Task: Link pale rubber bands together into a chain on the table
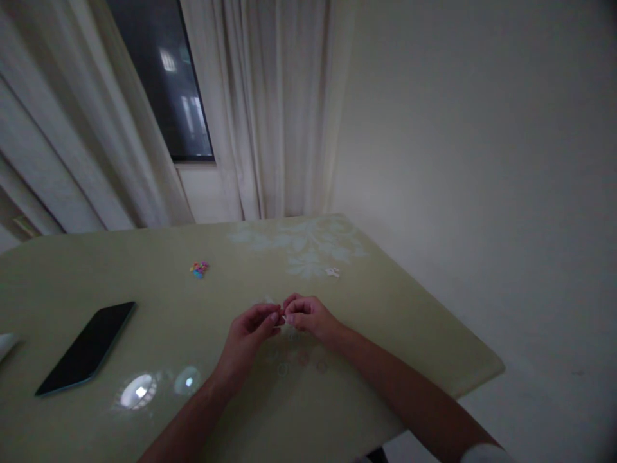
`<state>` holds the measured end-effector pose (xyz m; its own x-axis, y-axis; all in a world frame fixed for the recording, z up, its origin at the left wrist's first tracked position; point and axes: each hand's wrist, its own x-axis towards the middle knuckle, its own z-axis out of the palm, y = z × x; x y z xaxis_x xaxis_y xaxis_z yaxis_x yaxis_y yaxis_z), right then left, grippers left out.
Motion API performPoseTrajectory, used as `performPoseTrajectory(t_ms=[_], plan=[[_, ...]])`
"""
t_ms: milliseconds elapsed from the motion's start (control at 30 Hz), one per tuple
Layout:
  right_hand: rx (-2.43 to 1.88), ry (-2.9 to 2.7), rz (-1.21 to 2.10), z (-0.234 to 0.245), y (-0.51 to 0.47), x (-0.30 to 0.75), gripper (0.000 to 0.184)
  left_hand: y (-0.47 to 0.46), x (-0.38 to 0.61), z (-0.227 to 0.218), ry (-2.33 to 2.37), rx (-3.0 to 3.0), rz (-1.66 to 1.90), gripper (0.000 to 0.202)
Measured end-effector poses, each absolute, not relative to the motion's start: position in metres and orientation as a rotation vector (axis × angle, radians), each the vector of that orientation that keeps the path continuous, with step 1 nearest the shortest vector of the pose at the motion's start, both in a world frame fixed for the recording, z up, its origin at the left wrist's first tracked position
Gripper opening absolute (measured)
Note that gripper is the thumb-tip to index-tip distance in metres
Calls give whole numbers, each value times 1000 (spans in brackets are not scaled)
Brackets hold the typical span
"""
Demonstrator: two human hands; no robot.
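The left hand [248,331] is curled inward over the worktop [409,334], thumb and fingers nearly closed, pinching a thin white strip [285,318]. Its forearm slants up from the near edge, wrist bent a little towards the middle. The right hand [312,315] meets it there, the two sets of fingertips practically touching, and it too is closed to a pinch at the strip; I can't make out exactly how each finger grips something that small. The right forearm comes in long and low from the right corner. Beyond the hands lie a colourful little heap [199,269], over to the left, and some white bits [332,272], over to the right.
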<state>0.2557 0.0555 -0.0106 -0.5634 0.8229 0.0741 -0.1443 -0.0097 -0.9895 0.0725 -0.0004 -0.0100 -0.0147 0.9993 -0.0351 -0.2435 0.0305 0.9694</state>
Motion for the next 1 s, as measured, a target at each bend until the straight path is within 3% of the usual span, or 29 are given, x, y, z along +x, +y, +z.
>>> performPoseTrajectory(t_ms=[300,600,733,867,1000], plan=[[-733,-1401,1760,-14,57,252,25,-4,78,-5,1067,1089,1376,32],[-746,-1562,1615,-20,61,253,24,-7,83,-2,950,1131,1314,29],[-768,-1641,1451,-27,67,254,21,-4,77,1,1024,1082,1332,31],[-970,-1919,1042,-31,68,256,10,1,65,0,1092,1011,1394,36],[-1011,-2234,774,-32,64,253,10,4,57,-2,1110,998,1429,40]])
